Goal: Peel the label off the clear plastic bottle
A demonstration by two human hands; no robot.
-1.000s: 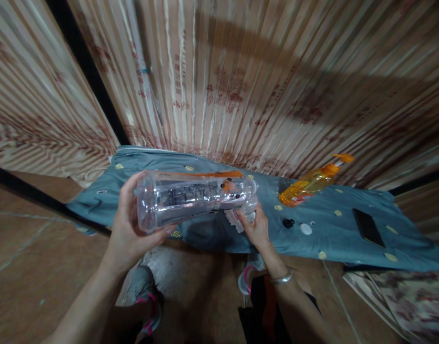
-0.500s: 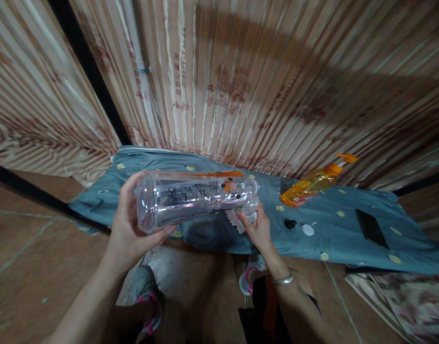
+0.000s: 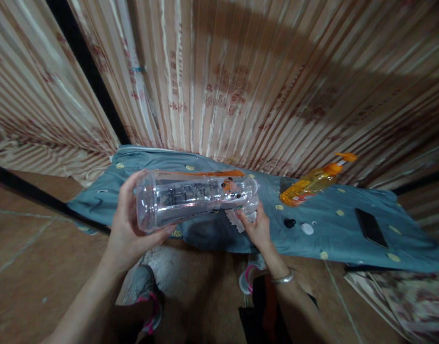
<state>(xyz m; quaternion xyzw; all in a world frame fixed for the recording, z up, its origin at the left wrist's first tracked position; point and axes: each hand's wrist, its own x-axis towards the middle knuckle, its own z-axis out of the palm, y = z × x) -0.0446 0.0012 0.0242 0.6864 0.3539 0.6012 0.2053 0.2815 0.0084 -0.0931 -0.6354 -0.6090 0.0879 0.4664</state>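
Observation:
A clear plastic bottle with dark print and an orange picture lies sideways in the air in front of me. My left hand is wrapped round its wide base end. At the neck end, my right hand pinches a crumpled white tissue against the bottle. Its other fingers are partly hidden behind the neck. A silver bangle circles my right wrist.
The blue patterned cloth covers a long narrow surface. On it, to the right, lie an orange pump bottle, a black cap, a white disc and a dark phone. A striped curtain hangs behind; black poles stand left.

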